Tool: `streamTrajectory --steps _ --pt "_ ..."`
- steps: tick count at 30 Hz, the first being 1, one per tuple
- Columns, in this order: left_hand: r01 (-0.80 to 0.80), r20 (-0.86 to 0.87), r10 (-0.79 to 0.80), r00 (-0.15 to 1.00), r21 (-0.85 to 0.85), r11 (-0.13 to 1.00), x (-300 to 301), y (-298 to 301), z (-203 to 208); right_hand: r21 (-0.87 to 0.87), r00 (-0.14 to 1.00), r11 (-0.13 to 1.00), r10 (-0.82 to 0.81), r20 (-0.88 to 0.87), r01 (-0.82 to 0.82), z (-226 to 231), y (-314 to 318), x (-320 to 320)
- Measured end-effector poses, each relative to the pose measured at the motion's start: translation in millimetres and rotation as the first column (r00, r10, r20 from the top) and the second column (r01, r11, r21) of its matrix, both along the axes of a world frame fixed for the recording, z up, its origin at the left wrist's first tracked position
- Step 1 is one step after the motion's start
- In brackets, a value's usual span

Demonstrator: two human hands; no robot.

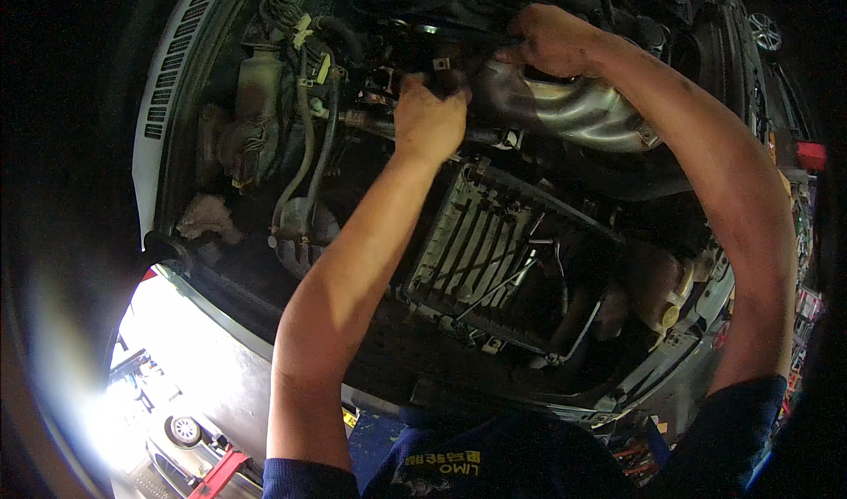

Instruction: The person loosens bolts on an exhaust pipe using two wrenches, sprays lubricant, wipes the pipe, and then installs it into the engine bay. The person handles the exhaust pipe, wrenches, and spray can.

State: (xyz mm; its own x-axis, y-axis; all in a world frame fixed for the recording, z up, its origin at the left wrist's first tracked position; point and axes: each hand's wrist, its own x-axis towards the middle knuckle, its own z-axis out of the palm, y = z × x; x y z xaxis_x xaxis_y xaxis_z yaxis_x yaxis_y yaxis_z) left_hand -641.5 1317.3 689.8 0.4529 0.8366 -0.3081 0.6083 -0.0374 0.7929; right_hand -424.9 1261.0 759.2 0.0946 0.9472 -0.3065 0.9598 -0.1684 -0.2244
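Both my arms reach into a car's engine bay. My left hand (430, 121) is closed, its fingers curled over dark parts just below a small metal bracket (441, 63). What it grips, if anything, is hidden. Up and to the right, my right hand (558, 42) is bent at the wrist with its fingers closed. Its fingertips go down into shadow beside a shiny curved metal manifold (573, 111), so whatever they hold cannot be made out. A dark pipe with a metal end (510, 137) runs between the left hand and the manifold.
Nearer me sits a ribbed open housing (472, 234), with ratchet-like metal tools (520, 270) lying across it. Hoses (328, 146) and pale yellow connectors (303, 31) hang at the left. A yellowish reservoir (662, 292) stands at the right. Bright light comes from the lower left.
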Motion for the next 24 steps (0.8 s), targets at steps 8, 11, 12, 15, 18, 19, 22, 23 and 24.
streamTrajectory --steps 8,11,12,15,18,19,22,23,24 --pt "0.104 -0.094 -0.116 0.989 -0.128 0.986 20.0 54.4 -33.3 -0.025 0.991 0.991 0.129 -0.045 -0.13 3.1 15.4 9.9" --pt "0.165 0.176 -0.092 0.98 -0.462 0.871 33.2 62.8 -45.1 -0.129 0.997 0.989 0.072 0.002 -0.071 4.8 22.1 10.5" --pt "0.184 0.269 -0.043 0.962 -0.527 0.83 35.6 63.1 -50.4 -0.063 0.996 0.995 0.076 -0.04 -0.078 3.1 23.4 10.8" --pt "0.13 0.333 0.052 0.942 -0.502 0.855 41.5 60.8 -66.3 0.091 0.986 0.987 0.143 -0.081 -0.136 -8.7 24.6 11.7" --pt "0.049 0.245 0.084 0.966 -0.491 0.87 46.7 61.5 -73.3 0.106 0.972 0.982 0.174 -0.159 -0.159 -16.6 27.1 17.8" --pt "0.019 0.184 0.08 0.98 -0.478 0.878 48.9 63.2 -73.3 0.077 0.979 0.985 0.16 -0.123 -0.152 -18.1 29.5 18.9" --pt "0.024 0.17 0.091 0.981 -0.575 0.818 50.5 69.1 -71.7 0.066 0.983 0.982 0.178 -0.049 -0.175 -20.9 38.8 19.4" --pt "0.012 0.175 0.104 0.979 -0.558 0.829 50.5 70.4 -72.2 0.113 0.973 0.968 0.228 -0.043 -0.222 -22.4 42.9 18.2" --pt "-0.01 0.177 0.126 0.976 -0.544 0.839 50.0 71.7 -73.7 0.11 0.968 0.962 0.252 -0.013 -0.249 -25.1 46.8 16.6"
